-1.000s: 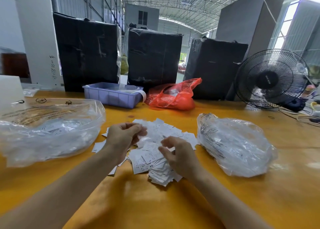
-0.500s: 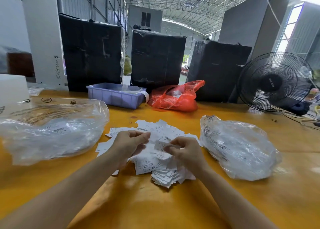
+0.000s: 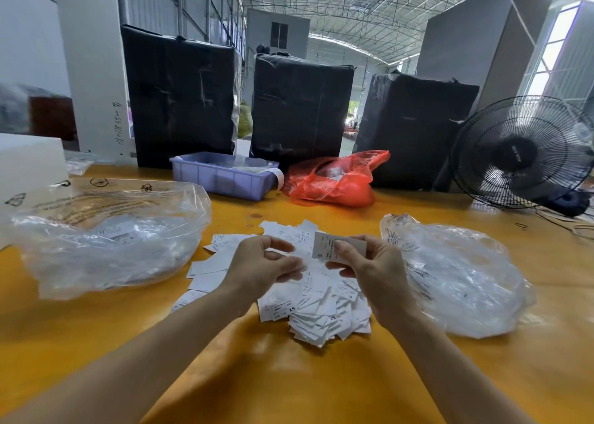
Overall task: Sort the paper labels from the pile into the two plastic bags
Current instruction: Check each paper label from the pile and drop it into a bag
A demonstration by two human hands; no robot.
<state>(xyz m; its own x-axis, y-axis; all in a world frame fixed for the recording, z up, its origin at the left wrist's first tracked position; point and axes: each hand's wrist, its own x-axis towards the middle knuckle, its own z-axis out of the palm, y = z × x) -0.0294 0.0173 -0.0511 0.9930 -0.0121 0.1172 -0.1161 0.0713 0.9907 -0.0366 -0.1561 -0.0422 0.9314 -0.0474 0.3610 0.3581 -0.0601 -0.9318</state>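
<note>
A pile of white paper labels [image 3: 318, 308] lies in the middle of the yellow table [image 3: 289, 385]. My right hand [image 3: 369, 272] pinches one label [image 3: 324, 247], printed with an S, and holds it raised above the pile. My left hand [image 3: 260, 266] hovers over the pile's left side with fingers loosely curled and nothing visible in them. A large clear plastic bag [image 3: 106, 230] with labels inside lies to the left. A second clear plastic bag [image 3: 456, 279] lies to the right of the pile.
A lilac plastic bin [image 3: 221, 176] and a red plastic bag [image 3: 334, 182] sit behind the pile. Three black wrapped boxes [image 3: 302, 108] stand along the far edge. A black fan [image 3: 520, 153] stands at the right, with cables beside it.
My right hand has picked one label out of the pile and lifted it up. My left hand has risen slightly off the pile.
</note>
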